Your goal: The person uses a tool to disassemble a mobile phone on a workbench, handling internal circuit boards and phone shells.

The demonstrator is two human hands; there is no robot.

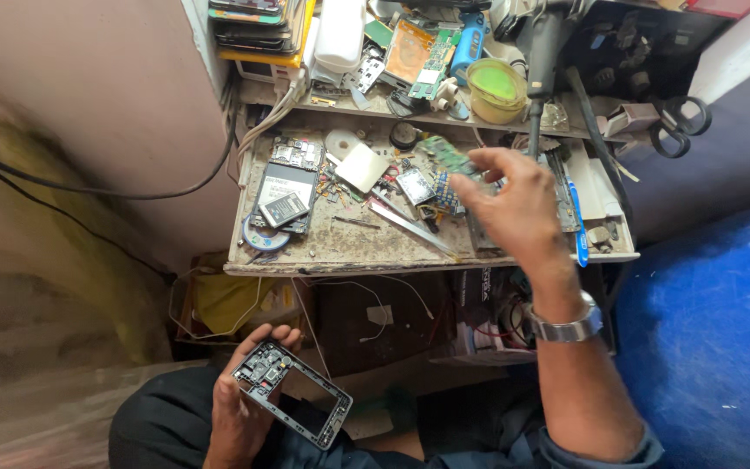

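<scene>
Right hand: the right hand (514, 204) is raised over the surface (366, 252) near its right half, fingertips pinching a small green circuit board (449, 156).
Left hand: the left hand (240, 408) sits low in the lap, well apart from the surface, gripping a black phone frame (292, 393) by its upper-left end.
Key relation: the board lies up and to the right of the frame; the frame's long axis runs diagonally, upper left to lower right, with an open rectangular window.
Materials: hard matte plastic frame; thin, rigid, component-studded board.
Surface: scuffed, dusty, littered; metal tweezers (410, 224) lie near the front edge, a dismantled phone (286, 187) by the left edge.
</scene>
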